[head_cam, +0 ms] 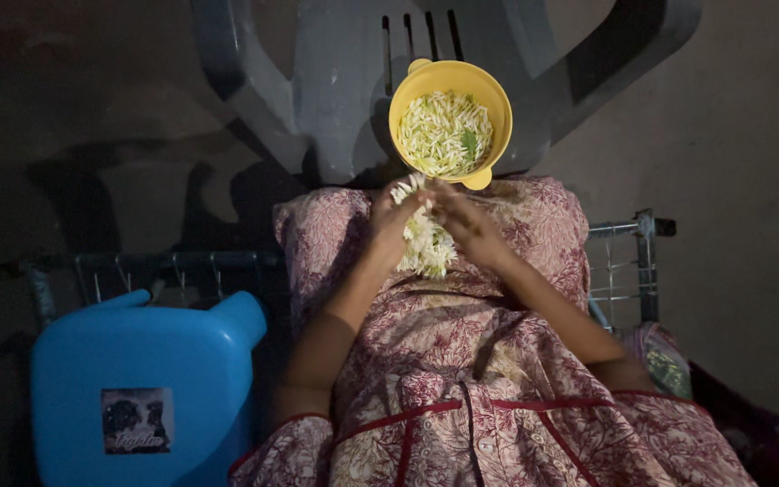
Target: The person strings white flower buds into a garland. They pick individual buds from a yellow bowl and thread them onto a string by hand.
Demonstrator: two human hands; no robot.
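Left hand [391, 221] and right hand [462, 221] both pinched on white flower strand [426, 243], long axis 12-to-6, yellow bowl [449, 126] just beyond at 12, lap open below.

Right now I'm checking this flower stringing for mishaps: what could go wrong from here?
The yellow bowl of buds sits near the front edge of the grey plastic chair; a knee bump might tip it. The strung flowers hang between the left hand and right hand, so a slip could drop them. Dim light may hide fallen buds.
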